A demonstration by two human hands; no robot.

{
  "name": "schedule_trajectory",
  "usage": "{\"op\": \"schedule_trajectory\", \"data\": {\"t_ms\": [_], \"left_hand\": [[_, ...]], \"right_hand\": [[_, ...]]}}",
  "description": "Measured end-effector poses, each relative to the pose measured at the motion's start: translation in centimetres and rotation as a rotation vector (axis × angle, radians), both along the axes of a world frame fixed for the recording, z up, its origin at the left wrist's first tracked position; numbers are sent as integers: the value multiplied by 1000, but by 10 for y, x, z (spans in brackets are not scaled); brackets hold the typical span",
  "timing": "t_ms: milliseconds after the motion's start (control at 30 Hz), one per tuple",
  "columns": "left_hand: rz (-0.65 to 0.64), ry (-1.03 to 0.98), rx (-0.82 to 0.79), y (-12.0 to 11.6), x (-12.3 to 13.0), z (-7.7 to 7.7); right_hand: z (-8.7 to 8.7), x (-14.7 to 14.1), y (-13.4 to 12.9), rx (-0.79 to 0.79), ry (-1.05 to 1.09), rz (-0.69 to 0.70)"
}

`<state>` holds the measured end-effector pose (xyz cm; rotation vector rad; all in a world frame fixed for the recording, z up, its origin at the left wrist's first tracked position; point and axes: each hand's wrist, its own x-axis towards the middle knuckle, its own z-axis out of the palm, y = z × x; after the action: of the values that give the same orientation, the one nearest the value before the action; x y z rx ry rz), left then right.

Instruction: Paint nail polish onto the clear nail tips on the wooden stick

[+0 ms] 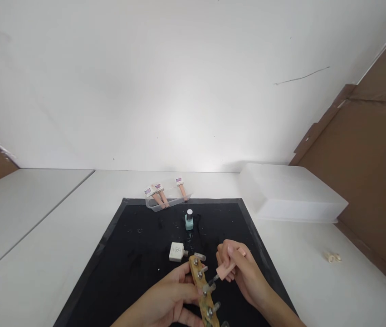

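My left hand (174,297) is closed around a wooden nail-tip stand (203,290), which carries several clear false nail tips (216,306) on round metal studs. In my right hand (243,268) is a nail polish brush (226,270), pinched by its pink cap. Its bristle end is at one of the middle tips; whether it touches cannot be made out. An uncapped white polish bottle (176,252) lies on its side just beyond the stand. Farther back, a mint-green polish bottle (189,221) with a white cap stands upright.
All this is over a black mat (138,254) on a white table (43,240). At its far edge, a clear tray (158,208) holds several pink-capped bottles (181,186). A white box (293,193) stands at the back right, with small cream-coloured pieces (332,257) nearer me.
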<state>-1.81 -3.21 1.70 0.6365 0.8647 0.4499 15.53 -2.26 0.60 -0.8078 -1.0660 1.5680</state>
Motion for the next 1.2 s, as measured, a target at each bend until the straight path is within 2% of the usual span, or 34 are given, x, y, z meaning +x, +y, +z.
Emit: {"op": "schedule_trajectory", "data": {"t_ms": [300,800,1000,1200], "left_hand": [[-11,16,-1,0,2,5],[-12,35,-7,0,1,5],[-6,53,-14,1,4,7],[1,69,-32,0,3,5]], "right_hand": [[-4,1,0,-7,-65,55],[-1,0,3,-95,-221,-46],[4,1,3,-103,-174,-107],[0,2,2,-55,-44,-31]]}}
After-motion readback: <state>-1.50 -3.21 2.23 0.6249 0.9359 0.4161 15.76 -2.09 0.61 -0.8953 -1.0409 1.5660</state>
